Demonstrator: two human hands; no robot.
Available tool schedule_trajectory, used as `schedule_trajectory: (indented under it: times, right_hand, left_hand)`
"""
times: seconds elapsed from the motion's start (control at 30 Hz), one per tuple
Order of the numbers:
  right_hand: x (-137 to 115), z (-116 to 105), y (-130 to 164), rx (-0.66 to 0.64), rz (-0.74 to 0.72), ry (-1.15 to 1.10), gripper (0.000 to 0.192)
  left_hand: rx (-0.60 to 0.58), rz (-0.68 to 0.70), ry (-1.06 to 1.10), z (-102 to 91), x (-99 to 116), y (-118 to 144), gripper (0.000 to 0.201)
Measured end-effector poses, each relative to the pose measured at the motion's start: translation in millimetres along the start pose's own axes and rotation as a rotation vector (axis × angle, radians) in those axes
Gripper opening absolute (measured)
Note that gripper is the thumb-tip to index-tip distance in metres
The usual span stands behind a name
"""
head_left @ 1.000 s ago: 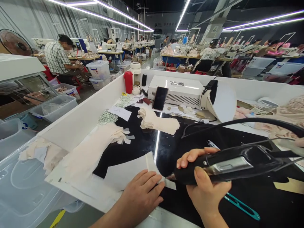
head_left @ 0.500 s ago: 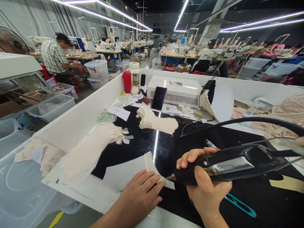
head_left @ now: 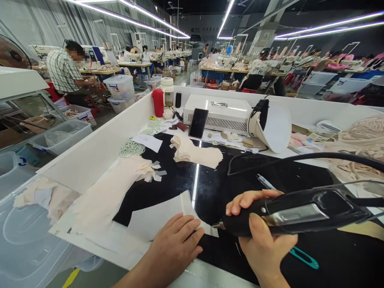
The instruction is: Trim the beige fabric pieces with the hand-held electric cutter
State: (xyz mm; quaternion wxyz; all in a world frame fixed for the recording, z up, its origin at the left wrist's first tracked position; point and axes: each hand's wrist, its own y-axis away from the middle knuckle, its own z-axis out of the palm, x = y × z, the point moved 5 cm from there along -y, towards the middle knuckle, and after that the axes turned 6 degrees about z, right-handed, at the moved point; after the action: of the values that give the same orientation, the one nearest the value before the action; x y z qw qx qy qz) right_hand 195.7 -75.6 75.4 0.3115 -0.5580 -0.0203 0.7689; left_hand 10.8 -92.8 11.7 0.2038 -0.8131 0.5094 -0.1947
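Observation:
My right hand [head_left: 264,236] is wrapped round a black corded hand tool [head_left: 294,214] with a silver plate on its side and a narrow metal tip. The tip is at the right end of a white fabric-like piece [head_left: 156,218], by a small pale strip [head_left: 211,231]; whether it touches is too small to tell. My left hand [head_left: 180,244] lies on the piece, fingers stretched out and pressing it onto the black work surface [head_left: 214,260]. Beyond my right hand lies a clear pen [head_left: 265,182]. Teal snips or a similar slotted tool [head_left: 304,257] are partly hidden behind it.
Pale fabric stacks lie to the left [head_left: 105,192] and at the centre [head_left: 198,152]. A phone [head_left: 198,123] leans against a white vented box [head_left: 217,112], beside a white cone-shaped shade [head_left: 274,126]. The tool's black cable [head_left: 315,157] arcs across the right side. White walls [head_left: 99,136] edge the table.
My right hand and the tool have shifted slightly right, with the tip still by the strip. My left hand stays on the white piece. The whole view has moved a little.

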Motion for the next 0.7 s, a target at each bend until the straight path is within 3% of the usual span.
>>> schedule_trajectory:
  times: [0.23, 0.53, 0.7]
  right_hand:
    - [-5, 4, 2, 0.024, -0.001, -0.030, 0.026]
    - [0, 11, 12, -0.066, 0.022, -0.013, 0.026]
    - [2, 13, 12, -0.051, 0.035, -0.021, 0.025]
  left_hand:
    - [-0.020, 0.007, 0.000, -0.1, -1, 1, 0.027]
    - [-0.039, 0.000, 0.016, 0.6, -3, 1, 0.030]
    - [-0.034, -0.001, 0.022, 0.6, -2, 1, 0.030]
